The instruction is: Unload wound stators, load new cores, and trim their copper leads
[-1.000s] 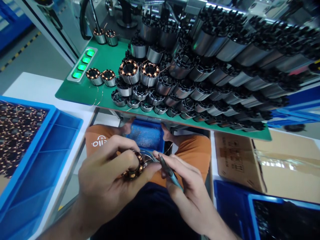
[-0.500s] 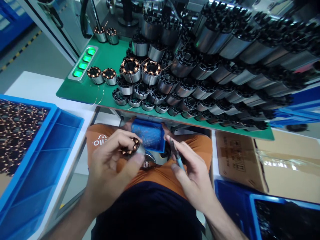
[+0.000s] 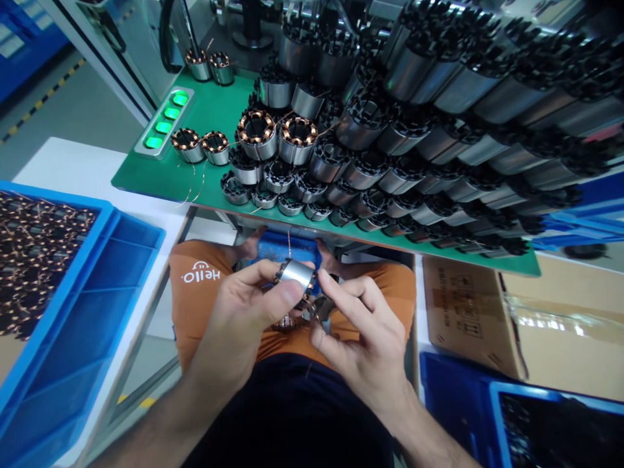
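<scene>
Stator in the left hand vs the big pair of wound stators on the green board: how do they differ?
The held stator is gripped in the left hand on its side, metal wall facing the camera; the wound pair stands upright on the green board, copper coils showing on top. A copper lead sticks up from the held one; the pair's leads lie low. All are silvery cylinders with black end caps.

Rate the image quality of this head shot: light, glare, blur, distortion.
Head view: bright, even light; green glow from the lit buttons; glare on the taped cardboard box. Wide-lens distortion bends the green bench and smears the stacked stators at upper right. Centre sharp: left hand holding a metal stator, right hand beside it.
</scene>
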The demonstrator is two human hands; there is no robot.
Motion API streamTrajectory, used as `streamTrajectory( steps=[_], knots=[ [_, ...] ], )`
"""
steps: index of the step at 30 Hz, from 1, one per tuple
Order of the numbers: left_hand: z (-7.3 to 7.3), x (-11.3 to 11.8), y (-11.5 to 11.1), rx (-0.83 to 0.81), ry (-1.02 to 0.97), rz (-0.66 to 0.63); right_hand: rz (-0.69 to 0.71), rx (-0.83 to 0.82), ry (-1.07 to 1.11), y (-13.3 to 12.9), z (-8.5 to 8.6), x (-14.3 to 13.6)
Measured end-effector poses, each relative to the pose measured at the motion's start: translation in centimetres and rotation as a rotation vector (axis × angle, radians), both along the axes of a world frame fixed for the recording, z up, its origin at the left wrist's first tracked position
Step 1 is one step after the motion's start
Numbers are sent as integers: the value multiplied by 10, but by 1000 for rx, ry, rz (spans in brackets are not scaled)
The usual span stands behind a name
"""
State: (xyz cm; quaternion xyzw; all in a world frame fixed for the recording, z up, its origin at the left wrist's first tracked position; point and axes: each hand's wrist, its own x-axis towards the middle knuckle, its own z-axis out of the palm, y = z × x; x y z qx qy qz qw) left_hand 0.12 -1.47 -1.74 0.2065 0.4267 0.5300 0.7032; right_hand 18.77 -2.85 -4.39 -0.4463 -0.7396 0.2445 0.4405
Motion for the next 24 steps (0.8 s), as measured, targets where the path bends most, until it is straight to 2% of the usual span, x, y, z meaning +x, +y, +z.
streamTrajectory(
  steps=[11,14,17,19,21,24],
  knots=[
    [-14,-1,-2,-37,-29,18,68,-104,43,4,-5,6],
    [-26,0,1,-69,32,106,132,-184,54,10,-13,6],
    [-42,-7,3,-107,127,237,173,-286,30,19,-30,3],
    [-49,-24,0,-123,201,318,176,-384,8,27,-44,0],
    [-47,-56,-9,-116,309,403,177,-503,-13,35,-60,0],
    [-29,-137,-37,-36,574,565,196,-663,-84,44,-85,6]
  ],
)
